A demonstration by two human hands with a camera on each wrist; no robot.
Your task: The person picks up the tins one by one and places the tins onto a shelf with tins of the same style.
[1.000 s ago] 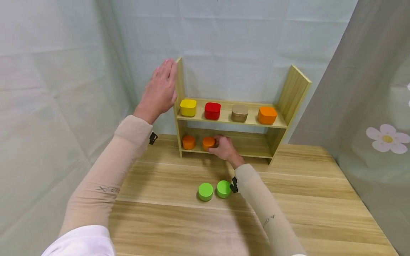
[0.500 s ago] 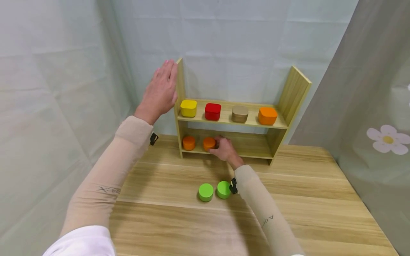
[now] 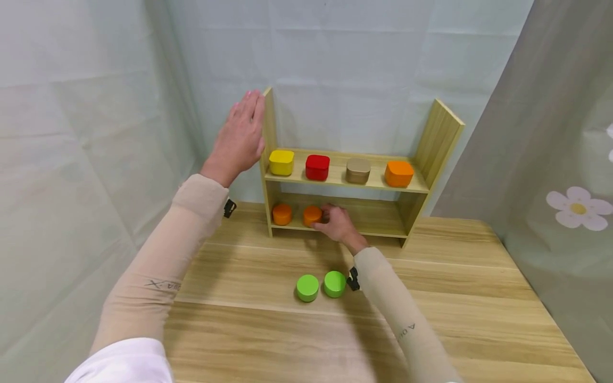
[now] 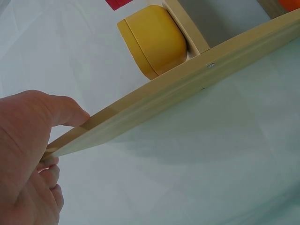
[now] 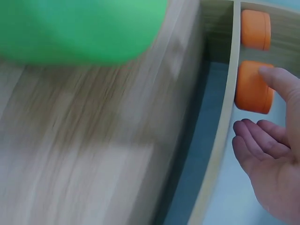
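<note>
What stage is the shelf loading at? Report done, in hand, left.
Done: one orange round tin sits on the lower shelf.
In hand: the right hand touches a second orange tin there; the left hand steadies the rack's side panel.
Left: two green tins on the table.

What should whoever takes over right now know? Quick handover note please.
Left hand: open, flat against the rack's left side panel, steadying it.
Right hand: open, fingertip on the second orange tin on the lower shelf; no grip visible.
Done: two orange tins on the lower shelf, the first at far left; four square tins on the top shelf.
Left, probably: two green tins on the table.
</note>
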